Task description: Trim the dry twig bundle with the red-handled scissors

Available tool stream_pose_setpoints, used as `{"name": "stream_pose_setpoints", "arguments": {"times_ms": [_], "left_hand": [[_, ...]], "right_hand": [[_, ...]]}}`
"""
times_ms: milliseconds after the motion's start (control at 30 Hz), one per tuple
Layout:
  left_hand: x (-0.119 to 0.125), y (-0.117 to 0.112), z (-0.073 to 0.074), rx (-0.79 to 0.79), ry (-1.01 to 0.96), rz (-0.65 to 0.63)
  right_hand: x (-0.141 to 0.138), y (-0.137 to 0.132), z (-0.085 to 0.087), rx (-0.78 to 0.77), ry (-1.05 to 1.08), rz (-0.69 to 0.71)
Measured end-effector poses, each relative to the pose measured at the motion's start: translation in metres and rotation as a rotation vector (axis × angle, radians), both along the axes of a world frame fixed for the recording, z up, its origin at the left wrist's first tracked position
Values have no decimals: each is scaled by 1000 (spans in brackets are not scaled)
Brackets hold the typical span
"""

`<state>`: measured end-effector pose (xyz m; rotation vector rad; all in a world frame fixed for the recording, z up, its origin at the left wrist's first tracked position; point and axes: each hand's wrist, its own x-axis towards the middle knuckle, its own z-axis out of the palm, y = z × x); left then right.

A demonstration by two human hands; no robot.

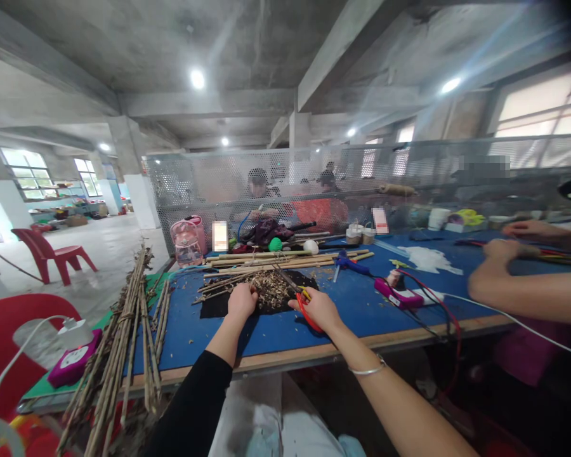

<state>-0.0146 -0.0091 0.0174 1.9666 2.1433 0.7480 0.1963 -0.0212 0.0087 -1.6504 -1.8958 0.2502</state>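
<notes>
My left hand is closed on a thin bamboo stick that lies over a black cloth on the blue table. My right hand grips red-handled cutters, blades pointing toward the stick. A heap of short cut stick pieces sits on the cloth between my hands.
Long bamboo poles lie beyond the cloth; a bundle of sticks hangs over the left table edge. A glue gun, a pink device with cables and a pink bottle stand nearby. Another person's arms work at right. Mesh fence behind.
</notes>
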Motion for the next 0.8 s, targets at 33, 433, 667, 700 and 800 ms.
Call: {"name": "stream_pose_setpoints", "arguments": {"times_ms": [33, 433, 667, 700, 800], "left_hand": [[0, -1, 0, 4, 13, -11], [-6, -3, 4, 21, -34, 29], [-33, 1, 4, 10, -104, 241], [-38, 1, 3, 3, -103, 284], [-50, 1, 0, -46, -108, 318]], "right_hand": [[0, 0, 0, -3, -3, -1], [-1, -5, 4, -16, -11, -1], [-2, -7, 6, -19, -24, -3], [-2, -7, 6, -21, -32, -6], [-3, -6, 6, -22, -54, -9]]}}
